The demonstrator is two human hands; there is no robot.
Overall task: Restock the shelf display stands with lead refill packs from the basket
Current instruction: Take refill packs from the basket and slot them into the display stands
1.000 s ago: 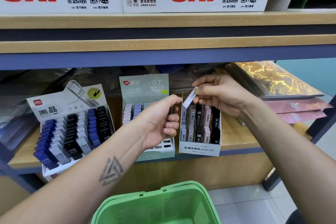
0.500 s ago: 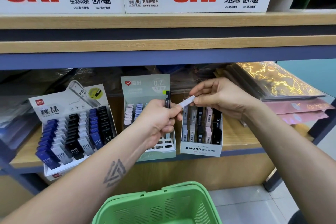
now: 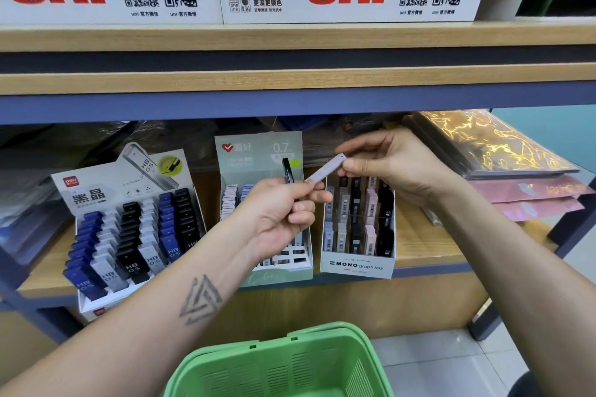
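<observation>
Since half a second earlier, both hands had barely shifted, and the pale lead refill pack point(image 3: 325, 168) stayed bridged between them above the shelf point(image 3: 429, 238). The right hand point(image 3: 392, 164) pinched the pack's upper end with thumb and fingertips. The left hand point(image 3: 283, 213) curled round a black refill pack point(image 3: 288, 170) that stood upright out of its fist, its thumb touching the pale pack's lower end. Both hovered over the MONO display stand point(image 3: 358, 264) and the green-backed stand point(image 3: 261, 151); the green basket point(image 3: 280, 361) sat below
</observation>
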